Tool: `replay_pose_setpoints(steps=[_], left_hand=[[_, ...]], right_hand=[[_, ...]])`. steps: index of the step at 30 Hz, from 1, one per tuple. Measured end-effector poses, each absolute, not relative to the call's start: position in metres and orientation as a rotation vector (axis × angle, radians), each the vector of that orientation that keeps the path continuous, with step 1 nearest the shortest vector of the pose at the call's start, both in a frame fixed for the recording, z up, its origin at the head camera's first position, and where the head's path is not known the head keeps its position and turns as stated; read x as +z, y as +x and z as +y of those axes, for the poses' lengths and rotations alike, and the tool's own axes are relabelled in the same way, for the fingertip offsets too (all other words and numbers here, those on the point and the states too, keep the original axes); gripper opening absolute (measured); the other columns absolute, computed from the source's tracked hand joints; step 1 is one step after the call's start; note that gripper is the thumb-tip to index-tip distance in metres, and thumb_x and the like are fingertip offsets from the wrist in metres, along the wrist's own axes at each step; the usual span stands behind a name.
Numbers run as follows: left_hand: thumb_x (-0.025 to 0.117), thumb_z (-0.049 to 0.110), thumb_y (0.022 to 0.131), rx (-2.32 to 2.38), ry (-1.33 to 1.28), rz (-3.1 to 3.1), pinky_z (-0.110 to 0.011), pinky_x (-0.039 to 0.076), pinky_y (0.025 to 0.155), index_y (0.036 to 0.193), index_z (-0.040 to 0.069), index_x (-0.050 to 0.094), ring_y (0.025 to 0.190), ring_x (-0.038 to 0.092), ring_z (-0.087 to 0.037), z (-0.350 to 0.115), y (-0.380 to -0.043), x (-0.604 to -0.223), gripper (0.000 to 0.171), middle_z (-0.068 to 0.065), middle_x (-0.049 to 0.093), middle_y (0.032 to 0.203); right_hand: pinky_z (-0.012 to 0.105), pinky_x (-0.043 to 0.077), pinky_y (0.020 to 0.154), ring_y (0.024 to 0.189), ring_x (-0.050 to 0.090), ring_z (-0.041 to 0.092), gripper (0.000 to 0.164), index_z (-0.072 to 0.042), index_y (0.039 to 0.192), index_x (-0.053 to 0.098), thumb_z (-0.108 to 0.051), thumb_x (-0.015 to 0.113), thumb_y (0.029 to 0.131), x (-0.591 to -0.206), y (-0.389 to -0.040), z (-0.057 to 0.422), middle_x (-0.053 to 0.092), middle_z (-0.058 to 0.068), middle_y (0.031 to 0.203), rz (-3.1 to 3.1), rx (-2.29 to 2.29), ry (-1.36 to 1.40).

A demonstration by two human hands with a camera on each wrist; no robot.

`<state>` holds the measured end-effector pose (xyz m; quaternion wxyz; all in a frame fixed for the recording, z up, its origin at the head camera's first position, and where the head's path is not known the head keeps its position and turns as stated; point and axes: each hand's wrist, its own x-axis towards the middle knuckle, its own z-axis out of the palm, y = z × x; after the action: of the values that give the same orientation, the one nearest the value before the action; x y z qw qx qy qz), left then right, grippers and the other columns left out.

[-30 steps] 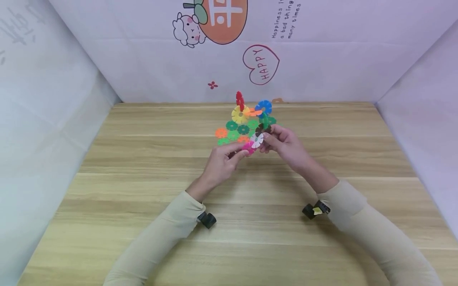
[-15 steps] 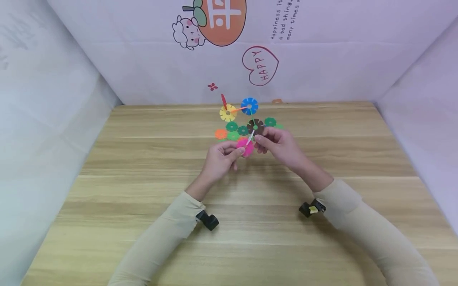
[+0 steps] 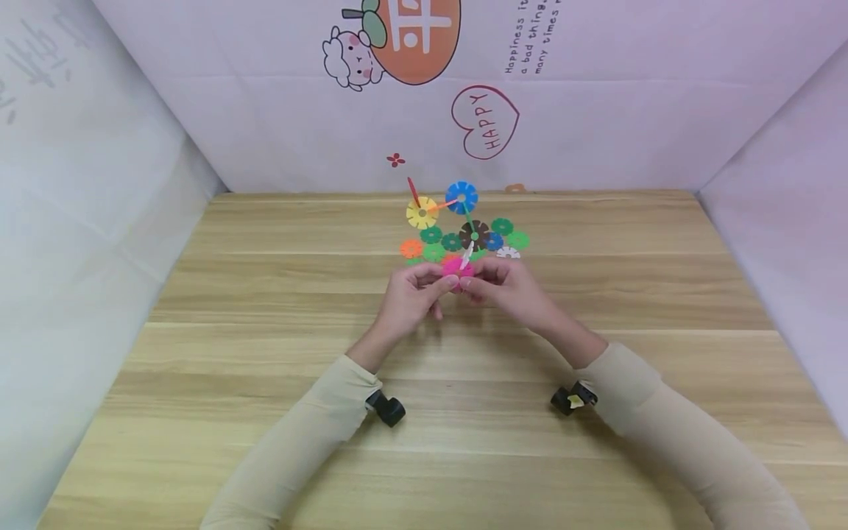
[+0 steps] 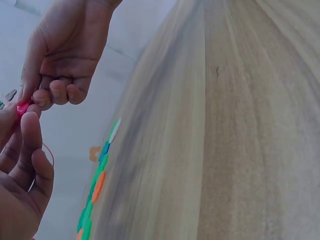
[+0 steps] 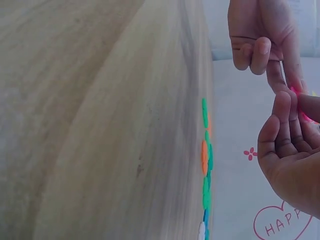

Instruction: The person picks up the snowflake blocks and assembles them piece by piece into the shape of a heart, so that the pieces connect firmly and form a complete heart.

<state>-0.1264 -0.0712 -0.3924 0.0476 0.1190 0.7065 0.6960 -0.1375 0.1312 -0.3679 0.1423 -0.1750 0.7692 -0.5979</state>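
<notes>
Both hands pinch a pink notched plastic disc point(image 3: 457, 265) above the table, my left hand point(image 3: 405, 298) at its left edge and my right hand point(image 3: 520, 294) at its right. In the right wrist view, pink point(image 5: 306, 118) shows between the thumbs and fingers. A chain of interlocked snowflake discs rises from it: a white disc point(image 3: 467, 255) seen edge-on, a brown disc point(image 3: 474, 235), a green disc point(image 3: 470, 218) edge-on, a blue disc point(image 3: 462, 197), an orange disc point(image 3: 441, 206) edge-on, a yellow disc point(image 3: 422, 213) and a red disc point(image 3: 414, 191) edge-on.
Several loose discs lie flat on the wooden table point(image 3: 265, 412) behind the hands, among them an orange one point(image 3: 411, 248), a white one point(image 3: 508, 252) and a light green one point(image 3: 518, 240). Printed white cloth walls point(image 3: 596, 132) stand behind and at the sides.
My right hand has shifted from the white and brown discs down to the pink disc. The chain has turned and its top has swung left. My left hand keeps hold of the pink disc.
</notes>
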Motion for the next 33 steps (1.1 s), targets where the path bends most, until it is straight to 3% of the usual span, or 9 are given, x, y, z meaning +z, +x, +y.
replay_pose_setpoints(steps=[16, 21, 25, 33], left_hand=[[0.074, 0.018, 0.093, 1.97, 0.408, 2.215, -0.03, 0.05, 0.053, 0.1, 0.005, 0.077, 0.053, 0.056, -0.018, -0.069, -0.128, -0.397, 0.015, -0.004, 0.073, 0.088], [0.075, 0.02, 0.092, 1.906, 0.411, 2.21, -0.038, 0.05, 0.055, 0.102, 0.007, 0.077, 0.06, 0.058, -0.033, -0.071, -0.129, -0.397, 0.016, -0.006, 0.075, 0.091], [0.075, 0.02, 0.093, 1.798, 0.417, 2.252, -0.039, 0.051, 0.053, 0.107, 0.007, 0.076, 0.067, 0.061, -0.043, -0.075, -0.134, -0.398, 0.02, -0.006, 0.074, 0.094], [0.073, 0.022, 0.095, 1.373, 0.394, 2.528, -0.033, 0.053, 0.059, 0.112, 0.008, 0.072, 0.073, 0.065, -0.025, -0.082, -0.158, -0.398, 0.022, -0.001, 0.067, 0.097]], right_hand=[[0.035, 0.059, 0.076, 0.081, 0.066, 0.031, 0.013, 0.005, 0.105, 0.065, -0.007, 0.064, 0.099, -0.373, -0.136, 0.141, 0.064, 0.034, 0.098, 2.21, -1.736, -0.442], [0.038, 0.059, 0.078, 0.083, 0.067, 0.032, 0.012, 0.005, 0.105, 0.066, -0.006, 0.064, 0.099, -0.374, -0.136, 0.147, 0.064, 0.033, 0.098, 2.225, -1.732, -0.455], [0.04, 0.059, 0.076, 0.079, 0.067, 0.025, 0.015, 0.005, 0.105, 0.065, -0.009, 0.065, 0.099, -0.376, -0.139, 0.155, 0.066, 0.029, 0.095, 2.276, -1.748, -0.41], [0.035, 0.057, 0.073, 0.078, 0.064, 0.024, 0.02, 0.005, 0.108, 0.065, -0.014, 0.064, 0.101, -0.378, -0.147, 0.176, 0.067, 0.024, 0.093, 2.303, -1.786, -0.343]])
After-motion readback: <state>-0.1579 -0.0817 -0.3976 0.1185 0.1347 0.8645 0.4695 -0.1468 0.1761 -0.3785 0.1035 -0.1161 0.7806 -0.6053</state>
